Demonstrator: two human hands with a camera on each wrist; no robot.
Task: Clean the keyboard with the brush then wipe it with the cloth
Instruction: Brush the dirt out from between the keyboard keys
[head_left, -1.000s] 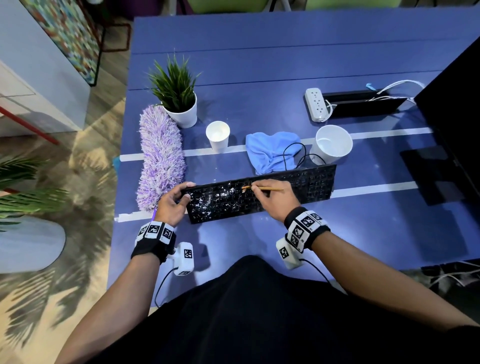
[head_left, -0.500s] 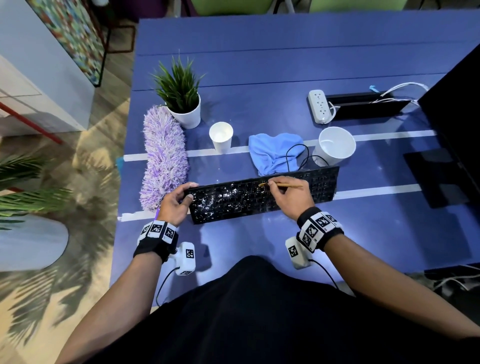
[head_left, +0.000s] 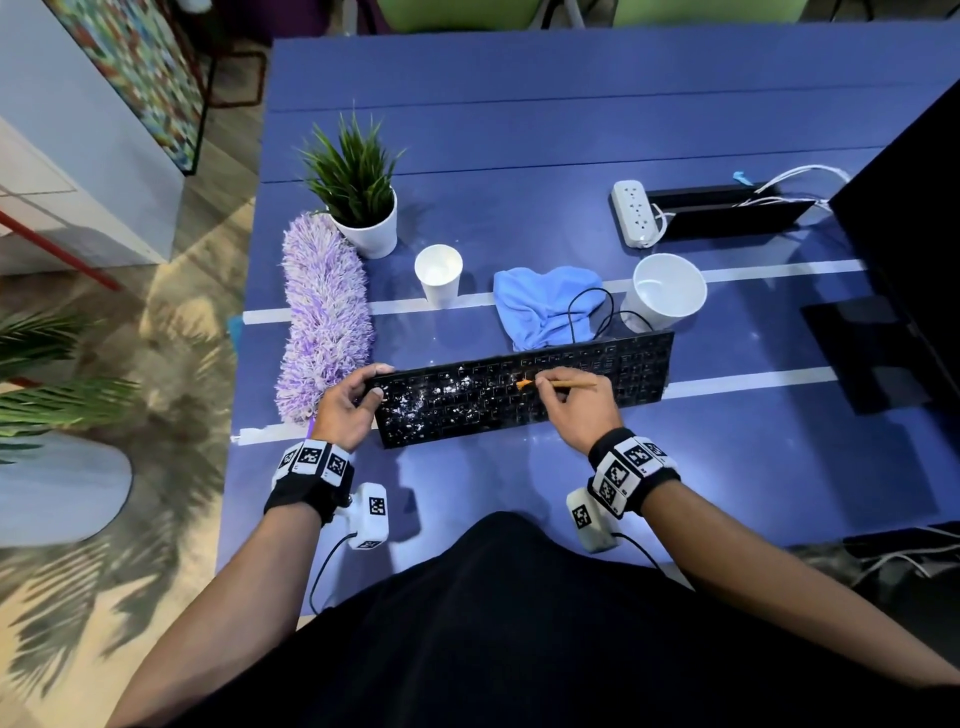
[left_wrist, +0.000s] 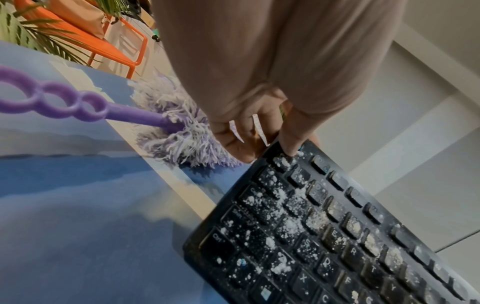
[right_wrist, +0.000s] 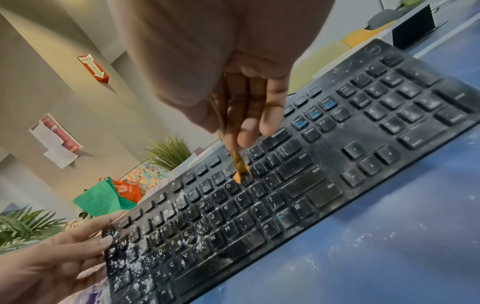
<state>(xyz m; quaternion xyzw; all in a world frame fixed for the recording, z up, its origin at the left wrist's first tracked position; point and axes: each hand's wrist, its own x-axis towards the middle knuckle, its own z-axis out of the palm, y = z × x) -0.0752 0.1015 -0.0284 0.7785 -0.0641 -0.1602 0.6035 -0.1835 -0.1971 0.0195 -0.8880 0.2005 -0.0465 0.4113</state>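
Note:
A black keyboard (head_left: 623, 374) lies across the blue table (head_left: 519, 130), its left half speckled with white powder (left_wrist: 288, 224). My left hand (head_left: 358, 400) grips the keyboard's left end (left_wrist: 285, 148), thumb on the keys. My right hand (head_left: 576, 402) pinches a thin wooden brush (head_left: 563, 384); its orange bristle tip (right_wrist: 240, 174) touches the keys near the middle of the upper rows. The blue cloth (head_left: 540, 304) lies crumpled just behind the keyboard, with the black cable looped over it.
A purple fluffy duster (head_left: 324, 317) lies left of the keyboard, handle (left_wrist: 52, 102) toward me. Behind stand a potted plant (head_left: 358, 197), a small paper cup (head_left: 439, 273), a white mug (head_left: 667, 291) and a power strip (head_left: 634, 213). A dark monitor (head_left: 904, 249) fills the right side.
My right hand with the brush moved right along the keyboard, then slightly back left. The left hand kept its grip on the keyboard's left end.

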